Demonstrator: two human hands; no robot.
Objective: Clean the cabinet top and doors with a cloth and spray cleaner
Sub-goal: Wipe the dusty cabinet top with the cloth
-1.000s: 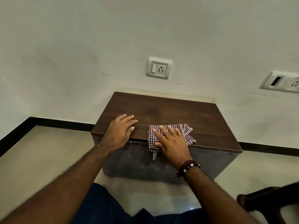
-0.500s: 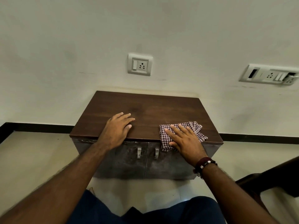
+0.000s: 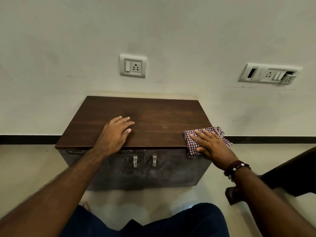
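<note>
Pale plaster wall (image 3: 51, 48) behind, black skirting strip (image 3: 25, 139) along its foot, light tiled floor (image 3: 25, 168) below. Low cabinet (image 3: 171, 171) pushed against the wall, with dark wood top (image 3: 153, 117) and two grey, smudged doors (image 3: 119, 170), both closed, so contents cannot be told. Two small metal handles (image 3: 135, 161) side by side at the middle seam.

Left hand (image 3: 113, 134) laid flat on the top near the front edge, left of centre, fingers straight and close together, holding nothing. Right hand (image 3: 211, 145) spread wide over a checked cloth (image 3: 191, 142) at the front right corner of the top, pressing it down with straight fingers. Cloth hanging partly over the front edge onto the upper corner of the right door, and sticking out past the right side. Dark beaded bracelet (image 3: 236, 166) on the right wrist.

Single socket plate (image 3: 133, 65) on the wall above the cabinet; wider plate (image 3: 269, 74) further right, one piece perhaps hanging loose, hard to tell. Dark wooden furniture (image 3: 294, 173) at the right edge, near the right forearm. Dark blue trousers (image 3: 171, 223) at the bottom.
</note>
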